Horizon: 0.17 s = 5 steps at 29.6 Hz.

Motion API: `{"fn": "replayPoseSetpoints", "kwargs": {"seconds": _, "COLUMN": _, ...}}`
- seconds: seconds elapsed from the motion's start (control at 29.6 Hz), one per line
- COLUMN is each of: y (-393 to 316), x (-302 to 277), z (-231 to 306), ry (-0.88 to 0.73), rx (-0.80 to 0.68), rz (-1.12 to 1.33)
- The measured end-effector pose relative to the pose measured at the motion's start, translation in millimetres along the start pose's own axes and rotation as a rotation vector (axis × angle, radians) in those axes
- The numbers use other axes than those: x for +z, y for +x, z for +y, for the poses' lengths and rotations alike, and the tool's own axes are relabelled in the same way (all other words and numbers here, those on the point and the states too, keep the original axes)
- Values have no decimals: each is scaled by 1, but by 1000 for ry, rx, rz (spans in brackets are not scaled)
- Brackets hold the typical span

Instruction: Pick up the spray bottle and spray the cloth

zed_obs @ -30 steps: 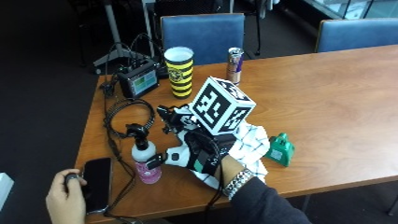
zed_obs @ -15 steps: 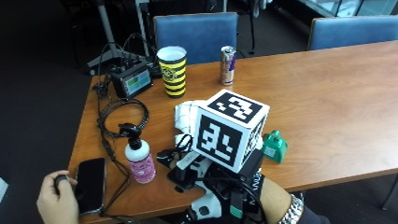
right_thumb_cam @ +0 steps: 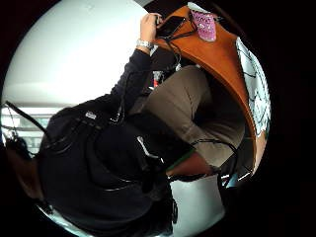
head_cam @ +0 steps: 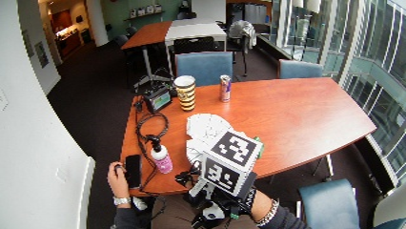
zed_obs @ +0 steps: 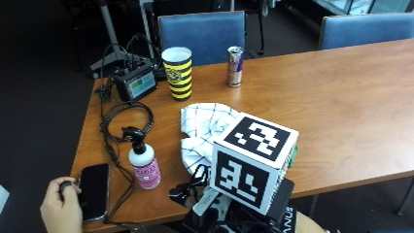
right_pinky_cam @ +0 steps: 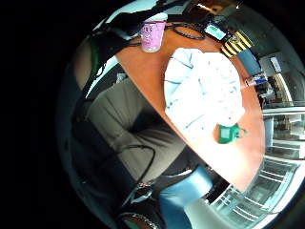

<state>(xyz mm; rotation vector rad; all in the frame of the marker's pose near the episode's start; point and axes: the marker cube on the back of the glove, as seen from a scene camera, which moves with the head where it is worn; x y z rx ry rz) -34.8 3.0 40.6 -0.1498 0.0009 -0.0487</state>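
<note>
One brown wooden table [zed_obs: 336,92] bearing a crumpled white checked cloth [zed_obs: 200,127], with a pink spray bottle with black nozzle [zed_obs: 144,165] upright just beside it, untouched, and the black-gloved right hand [zed_obs: 223,213] at the near edge, its finger state indeterminable.

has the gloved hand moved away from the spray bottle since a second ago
Yes. The gloved right hand has pulled back off the table edge, away from the spray bottle.
</note>
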Motion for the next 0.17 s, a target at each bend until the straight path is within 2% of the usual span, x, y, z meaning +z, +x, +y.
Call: {"fn": "replayPoseSetpoints", "kwargs": {"seconds": 0.17, "y": 3, "x": 6, "z": -1, "ry": -21, "rx": 9, "rz": -11}}
